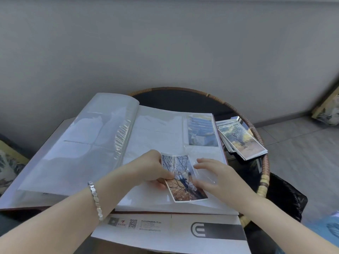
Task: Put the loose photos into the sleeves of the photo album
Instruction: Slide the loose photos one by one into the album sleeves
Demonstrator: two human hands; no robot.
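Photo (184,177), glossy print of bare trees, thin, light, bendable, likely slick: part-way in a clear plastic sleeve (206,174) of the open white album (102,143). Left hand (148,169) pinches its left edge, the apt hold; right hand (218,178), fingers spread, presses the sleeve.

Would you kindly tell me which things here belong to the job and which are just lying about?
Job: open white photo album with clear sleeves; tree-scene photo pinched by the left hand; right hand on the sleeve; stack of loose photos.
Lying about: white printed cardboard box under the album; black plastic bag; silver bracelet.
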